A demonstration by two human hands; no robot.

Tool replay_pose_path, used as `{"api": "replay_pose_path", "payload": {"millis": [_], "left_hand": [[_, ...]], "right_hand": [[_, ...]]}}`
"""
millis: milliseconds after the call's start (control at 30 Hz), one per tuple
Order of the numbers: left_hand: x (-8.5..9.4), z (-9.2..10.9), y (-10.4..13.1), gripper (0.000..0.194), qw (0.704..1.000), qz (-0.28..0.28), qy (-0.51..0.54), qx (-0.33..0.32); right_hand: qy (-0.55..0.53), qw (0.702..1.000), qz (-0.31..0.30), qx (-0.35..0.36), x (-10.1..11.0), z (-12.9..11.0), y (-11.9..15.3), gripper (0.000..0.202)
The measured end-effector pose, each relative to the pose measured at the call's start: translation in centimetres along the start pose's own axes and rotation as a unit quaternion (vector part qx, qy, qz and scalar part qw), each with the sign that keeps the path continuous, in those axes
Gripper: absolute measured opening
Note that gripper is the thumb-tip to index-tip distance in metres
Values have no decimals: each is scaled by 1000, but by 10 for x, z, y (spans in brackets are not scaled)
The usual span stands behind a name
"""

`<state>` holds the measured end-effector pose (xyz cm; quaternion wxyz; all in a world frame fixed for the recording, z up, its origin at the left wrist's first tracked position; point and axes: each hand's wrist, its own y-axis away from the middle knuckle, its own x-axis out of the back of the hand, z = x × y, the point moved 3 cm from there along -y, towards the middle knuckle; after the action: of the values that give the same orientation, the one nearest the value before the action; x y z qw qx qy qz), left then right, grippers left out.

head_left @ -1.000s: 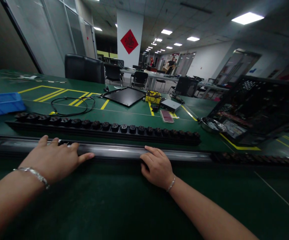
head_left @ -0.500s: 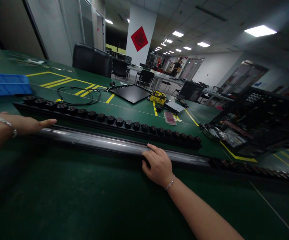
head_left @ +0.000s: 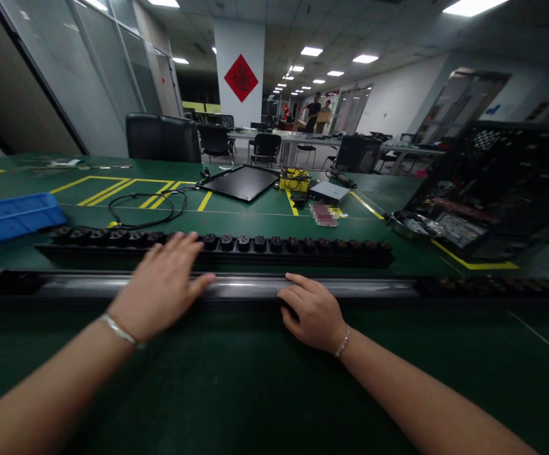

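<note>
A long black power strip housing (head_left: 250, 287), with a bare shiny channel in its middle and sockets at both ends, lies crosswise before me. My right hand (head_left: 315, 309) grips it just right of centre, fingers over the top and thumb at the near side. Over its left part is my left hand (head_left: 160, 284), fingers spread and holding nothing; I cannot tell if it touches the metal. Its fingertips hide part of a second black strip (head_left: 274, 254), which lies just behind and carries a row of round black sockets.
Left stands a blue plastic bin (head_left: 16, 221); near it lies a looped black cable (head_left: 146, 221). Farther back are a flat black panel (head_left: 241, 182), a yellow box with cables (head_left: 295, 179) and a grey box (head_left: 329, 191). At right, a metal bowl (head_left: 412, 226) sits beside an open black computer case (head_left: 502, 189).
My left hand has moved right, from the housing's left end toward its middle. My right hand keeps its place on the housing. The view has levelled, and more of the left end shows.
</note>
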<state>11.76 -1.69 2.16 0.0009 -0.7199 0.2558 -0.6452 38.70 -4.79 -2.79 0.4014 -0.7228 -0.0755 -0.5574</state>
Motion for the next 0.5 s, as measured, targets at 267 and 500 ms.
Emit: {"api": "replay_pose_path", "payload": {"millis": [267, 500], "left_hand": [[-36, 97, 10, 64, 988, 15, 56, -145], [-36, 92, 9, 59, 988, 22, 52, -144]], "right_hand": [[161, 974, 20, -157, 60, 62, 13, 35], [276, 743, -213, -572, 115, 170, 90, 44]]}}
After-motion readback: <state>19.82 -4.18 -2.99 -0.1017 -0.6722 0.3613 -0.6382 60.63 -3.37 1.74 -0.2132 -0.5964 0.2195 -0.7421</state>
